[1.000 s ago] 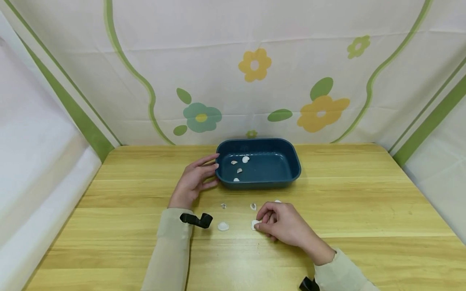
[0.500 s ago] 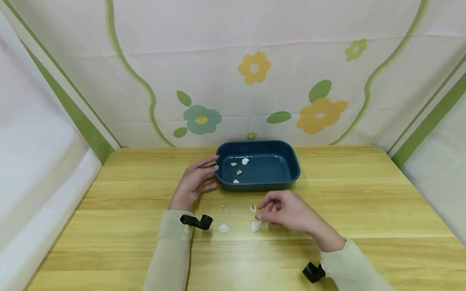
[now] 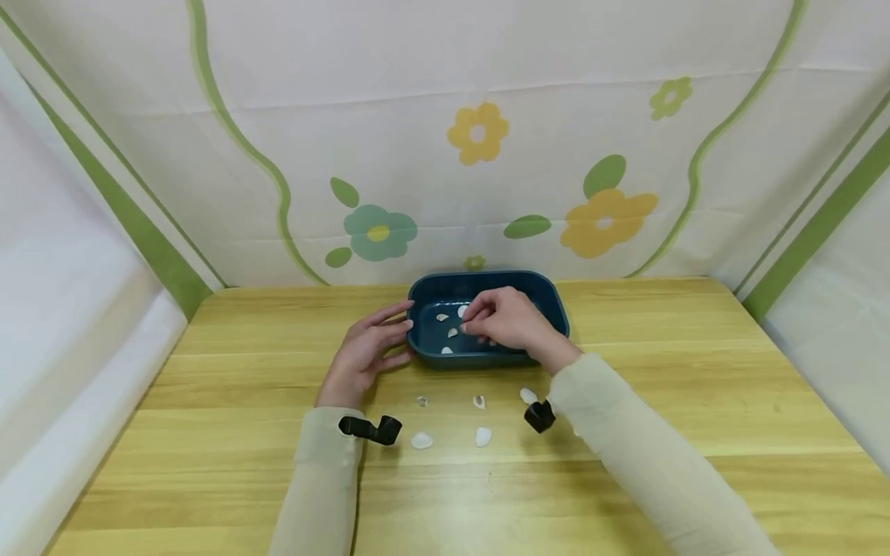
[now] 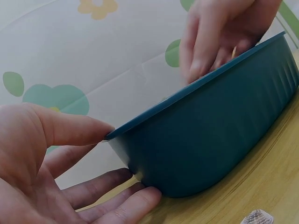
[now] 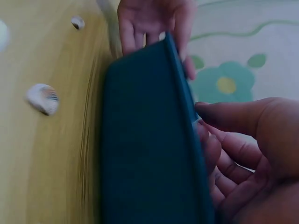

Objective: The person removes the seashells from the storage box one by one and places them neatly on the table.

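A dark blue tub (image 3: pixel 480 357) stands on the table with several small seashells (image 3: pixel 442 317) inside, near its left end. Outstretched fingers of my left hand (image 3: pixel 363 354) touch the tub's left end, one tip at the rim and others against the wall. Over the tub's interior is my right hand (image 3: pixel 507 318), fingers bent and thumb close to the index finger, beside a white seashell (image 3: pixel 462 310). I cannot tell whether the right fingers hold anything. A pale speck shows at those fingertips in the right wrist view.
Several seashells lie spaced out in front of the tub, among them a white one (image 3: pixel 421 440), another white one (image 3: pixel 483 437) and one (image 3: pixel 528 395) beside the right wrist camera (image 3: pixel 540 415). A flowered cloth (image 3: pixel 431 170) hangs behind the wooden table (image 3: pixel 229 432).
My right hand has let go of a white seashell on the table and moved up and forward over the tub. The left hand stays at the tub's left end.
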Available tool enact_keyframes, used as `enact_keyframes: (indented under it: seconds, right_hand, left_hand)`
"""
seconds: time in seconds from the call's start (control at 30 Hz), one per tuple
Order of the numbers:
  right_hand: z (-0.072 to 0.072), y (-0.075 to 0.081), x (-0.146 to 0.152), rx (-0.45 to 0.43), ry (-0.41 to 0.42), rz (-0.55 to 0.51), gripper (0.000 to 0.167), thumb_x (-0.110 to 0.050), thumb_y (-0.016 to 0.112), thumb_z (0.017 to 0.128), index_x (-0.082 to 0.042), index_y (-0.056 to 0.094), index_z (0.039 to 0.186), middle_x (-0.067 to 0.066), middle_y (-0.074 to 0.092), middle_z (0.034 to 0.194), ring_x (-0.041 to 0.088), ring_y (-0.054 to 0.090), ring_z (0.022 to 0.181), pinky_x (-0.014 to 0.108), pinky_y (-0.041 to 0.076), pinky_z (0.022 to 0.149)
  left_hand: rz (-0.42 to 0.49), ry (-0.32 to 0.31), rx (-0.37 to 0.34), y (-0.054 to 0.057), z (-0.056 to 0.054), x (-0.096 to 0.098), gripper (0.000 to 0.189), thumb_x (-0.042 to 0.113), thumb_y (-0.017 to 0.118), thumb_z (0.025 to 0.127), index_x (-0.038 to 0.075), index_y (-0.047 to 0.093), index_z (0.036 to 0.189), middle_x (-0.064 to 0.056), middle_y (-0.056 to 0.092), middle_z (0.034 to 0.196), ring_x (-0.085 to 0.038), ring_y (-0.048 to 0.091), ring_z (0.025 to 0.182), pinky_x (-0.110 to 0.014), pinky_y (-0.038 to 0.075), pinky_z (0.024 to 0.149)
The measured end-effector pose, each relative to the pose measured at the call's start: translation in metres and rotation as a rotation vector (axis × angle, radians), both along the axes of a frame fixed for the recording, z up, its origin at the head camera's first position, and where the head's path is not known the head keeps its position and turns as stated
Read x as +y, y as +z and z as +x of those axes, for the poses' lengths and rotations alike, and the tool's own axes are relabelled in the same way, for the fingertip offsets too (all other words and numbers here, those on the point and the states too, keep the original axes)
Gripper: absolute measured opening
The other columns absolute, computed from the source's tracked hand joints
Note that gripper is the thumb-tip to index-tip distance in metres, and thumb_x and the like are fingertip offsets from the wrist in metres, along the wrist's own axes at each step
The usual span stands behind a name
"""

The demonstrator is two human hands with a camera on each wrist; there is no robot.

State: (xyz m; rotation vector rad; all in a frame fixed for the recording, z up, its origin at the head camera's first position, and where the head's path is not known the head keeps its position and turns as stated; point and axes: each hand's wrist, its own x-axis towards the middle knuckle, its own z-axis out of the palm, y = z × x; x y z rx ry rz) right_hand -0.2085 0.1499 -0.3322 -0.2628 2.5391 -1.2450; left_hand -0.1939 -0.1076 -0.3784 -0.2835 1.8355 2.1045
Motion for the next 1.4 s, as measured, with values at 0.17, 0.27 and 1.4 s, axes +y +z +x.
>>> enact_keyframes:
  seconds: [0.17,0.27,1.4]
  right_hand:
    - [-0.023,-0.012,-0.005,-0.084,-0.008,-0.033,0.016,-0.018,0.080,0.098,-0.007,0.078,0.109,0.009,0.078,0.098,0.020,0.071,0.080,0.031,0.061,0.073]
    - [-0.031,-0.020,-0.003,-0.101,-0.002,-0.033,0.017,-0.016,0.079,0.097,-0.005,0.078,0.110,0.009,0.078,0.101,0.020,0.071,0.082,0.030,0.060,0.074]
    - [-0.046,-0.045,-0.011,-0.098,0.054,0.015,0.021,-0.022,0.086,0.093,-0.009,0.080,0.108,0.006,0.077,0.096,0.016,0.067,0.073,0.029,0.059,0.069]
  left_hand:
    - [0.024,-0.014,0.009,0.000,-0.002,0.003,0.046,0.017,0.070,0.105,0.022,0.066,0.150,-0.013,0.062,0.155,-0.025,0.068,0.129,-0.037,0.063,0.090]
    - [0.028,-0.019,0.014,0.001,-0.003,0.005,0.046,0.017,0.071,0.105,0.022,0.066,0.150,-0.012,0.062,0.155,-0.023,0.069,0.126,-0.036,0.064,0.088]
    - [0.004,0.006,-0.011,0.001,-0.002,-0.001,0.045,0.016,0.070,0.105,0.023,0.066,0.149,-0.008,0.060,0.157,-0.024,0.069,0.130,-0.037,0.064,0.092]
